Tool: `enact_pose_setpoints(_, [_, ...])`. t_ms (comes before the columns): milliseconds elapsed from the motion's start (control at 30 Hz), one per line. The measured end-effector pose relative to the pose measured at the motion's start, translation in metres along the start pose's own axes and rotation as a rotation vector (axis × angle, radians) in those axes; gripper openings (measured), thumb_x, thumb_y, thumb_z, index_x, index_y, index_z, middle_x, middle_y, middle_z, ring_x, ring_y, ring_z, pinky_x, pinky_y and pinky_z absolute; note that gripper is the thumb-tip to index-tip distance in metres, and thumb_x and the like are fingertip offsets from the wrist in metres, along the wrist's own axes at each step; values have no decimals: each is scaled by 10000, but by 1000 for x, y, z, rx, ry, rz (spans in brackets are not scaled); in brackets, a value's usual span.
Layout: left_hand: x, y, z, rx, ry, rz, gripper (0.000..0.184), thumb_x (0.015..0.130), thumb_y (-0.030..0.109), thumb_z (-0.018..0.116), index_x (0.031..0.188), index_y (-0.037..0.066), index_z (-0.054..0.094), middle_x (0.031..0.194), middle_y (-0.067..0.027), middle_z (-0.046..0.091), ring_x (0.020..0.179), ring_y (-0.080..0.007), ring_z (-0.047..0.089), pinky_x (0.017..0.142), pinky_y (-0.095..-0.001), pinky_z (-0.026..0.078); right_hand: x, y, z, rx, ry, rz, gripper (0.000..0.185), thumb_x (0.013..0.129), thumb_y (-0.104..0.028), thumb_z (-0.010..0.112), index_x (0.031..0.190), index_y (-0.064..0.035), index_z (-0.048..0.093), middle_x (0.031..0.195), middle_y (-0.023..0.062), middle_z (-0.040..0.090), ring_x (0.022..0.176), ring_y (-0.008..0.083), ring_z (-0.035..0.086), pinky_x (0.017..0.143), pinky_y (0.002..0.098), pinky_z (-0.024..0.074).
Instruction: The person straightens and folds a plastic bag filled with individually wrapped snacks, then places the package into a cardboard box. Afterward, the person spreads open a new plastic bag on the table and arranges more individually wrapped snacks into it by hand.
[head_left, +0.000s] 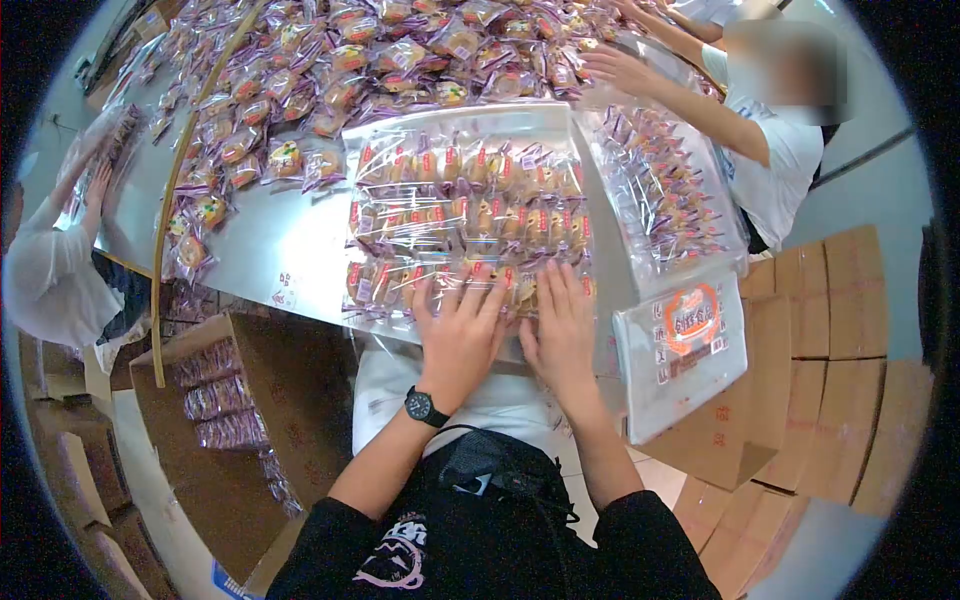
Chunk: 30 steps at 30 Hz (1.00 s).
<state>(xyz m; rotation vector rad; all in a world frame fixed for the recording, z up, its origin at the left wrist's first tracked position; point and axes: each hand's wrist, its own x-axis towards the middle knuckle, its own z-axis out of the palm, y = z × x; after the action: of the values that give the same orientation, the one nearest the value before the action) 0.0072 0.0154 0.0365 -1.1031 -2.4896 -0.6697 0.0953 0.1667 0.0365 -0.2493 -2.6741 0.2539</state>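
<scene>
A large clear plastic bag (460,118) lies flat on the metal table in front of me. Inside it, small wrapped pastries (470,215) stand on edge in three rows. My left hand (462,325), below a black wristwatch, presses on the near row with its fingers spread. Beside it my right hand (560,325) rests on the same row, fingers stretched out over the plastic. Both hands lie on top of the bag and neither grips it. The bag's near edge is partly hidden under my hands.
Loose wrapped pastries (400,60) are heaped across the far table. At right lie another filled bag (665,190) and a stack of printed bags (685,350). An open carton (300,390) with packed pastries stands lower left. Co-workers (790,150) are at both sides; cartons (825,300) are stacked right.
</scene>
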Motion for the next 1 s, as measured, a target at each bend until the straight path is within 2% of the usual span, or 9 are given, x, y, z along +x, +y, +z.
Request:
enact_pose_setpoints(67, [-5, -3, 4, -18, 16, -4, 524, 891, 326, 758, 1392, 205, 664, 1200, -29, 708, 1155, -278, 628, 1168, -600, 249, 4, -6, -3, -74, -55, 29, 632, 837, -87, 689, 1448, 1, 555, 1487, 166, 567, 1410, 409, 489, 1190, 529, 363])
enact_pose_setpoints(367, [-3, -5, 14, 46, 39, -25, 481, 883, 363, 762, 1334, 209, 698, 1333, -11, 695, 1236, -206, 634, 1121, -540, 320, -13, 11, 26, -48, 204, -62, 373, 849, -35, 672, 1221, -34, 700, 1321, 83, 681, 1367, 355, 545, 1105, 526, 442])
enact_pose_setpoints(467, [-1, -5, 13, 125, 17, 30, 469, 898, 353, 733, 1293, 103, 704, 1312, -88, 705, 1235, -268, 624, 1064, -537, 395, -19, 19, 42, 99, 321, -94, 434, 783, 62, 661, 1199, -57, 690, 1305, 104, 692, 1337, 371, 564, 1104, 533, 428])
enact_pose_setpoints(567, [2, -4, 3, 54, -51, 8, 478, 910, 374, 722, 1291, 86, 703, 1346, -87, 686, 1286, -264, 595, 1079, -554, 386, -21, 29, 47, 138, 430, -198, 305, 834, -9, 743, 1124, -76, 673, 1263, 66, 714, 1315, 365, 593, 1058, 506, 502])
enact_pose_setpoints(667, [-6, -2, 15, 102, -21, -3, 523, 904, 423, 742, 1341, 144, 676, 1271, -20, 698, 1214, -218, 609, 1095, -551, 336, -17, 29, 45, 172, 474, -204, 316, 841, -41, 776, 1128, -93, 655, 1258, 69, 722, 1288, 372, 617, 1060, 512, 505])
enact_pose_setpoints(767, [4, 4, 7, 182, -77, -3, 524, 911, 432, 729, 1322, 109, 678, 1291, -34, 680, 1211, -239, 611, 1082, -553, 346, -10, 20, 34, 173, 437, -146, 355, 839, -80, 805, 1163, -96, 660, 1289, 88, 714, 1284, 382, 624, 1079, 530, 488])
enact_pose_setpoints(800, [7, 6, 10, 114, -129, -38, 525, 929, 413, 708, 1344, 96, 658, 1308, -45, 672, 1213, -262, 615, 1114, -601, 323, -10, 18, 32, 160, 406, -124, 373, 846, -83, 797, 1192, -87, 659, 1300, 102, 709, 1284, 387, 623, 1089, 535, 481])
enact_pose_setpoints(900, [14, 11, 3, 174, -226, 38, 549, 932, 279, 647, 1412, 17, 607, 1514, -99, 551, 1464, -278, 451, 1183, -667, 260, -12, 11, 29, 128, 299, -62, 443, 873, -85, 761, 1297, -53, 636, 1353, 150, 675, 1306, 402, 605, 1127, 547, 446])
enact_pose_setpoints(1000, [16, 11, 4, 105, -228, 95, 584, 917, 223, 629, 1492, 156, 553, 1567, -118, 507, 1479, -322, 437, 1194, -703, 215, -17, 7, 26, 91, 204, -19, 538, 901, -71, 692, 1420, -10, 563, 1443, 204, 600, 1373, 414, 546, 1179, 555, 390])
